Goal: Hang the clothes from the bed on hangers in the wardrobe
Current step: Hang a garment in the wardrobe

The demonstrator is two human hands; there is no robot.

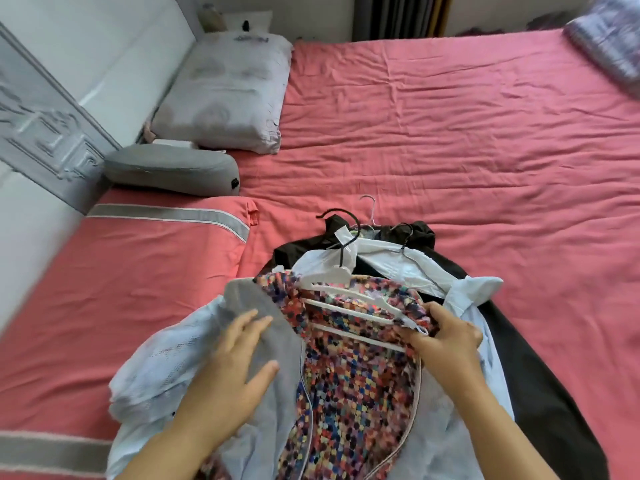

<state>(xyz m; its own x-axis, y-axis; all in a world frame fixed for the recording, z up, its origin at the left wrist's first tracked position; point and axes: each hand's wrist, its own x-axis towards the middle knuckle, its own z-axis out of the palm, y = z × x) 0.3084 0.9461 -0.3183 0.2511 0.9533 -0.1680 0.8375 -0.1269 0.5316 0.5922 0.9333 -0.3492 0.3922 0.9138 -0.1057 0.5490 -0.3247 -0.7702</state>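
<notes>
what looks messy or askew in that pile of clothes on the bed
The white plastic hanger lies skewed across the multicoloured patterned garment, not seated in its shoulders. The pale blue mesh-lined jacket is bunched left, and the black hanger hook pokes out crooked behind.

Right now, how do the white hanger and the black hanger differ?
The white hanger lies on top of the multicolored garment, with the right hand gripping its end; the black hanger sits farther back on the pile, untouched. The white hanger is broad and flat with crossbars; the black hanger looks thin. Both lie on the clothes pile.
</notes>
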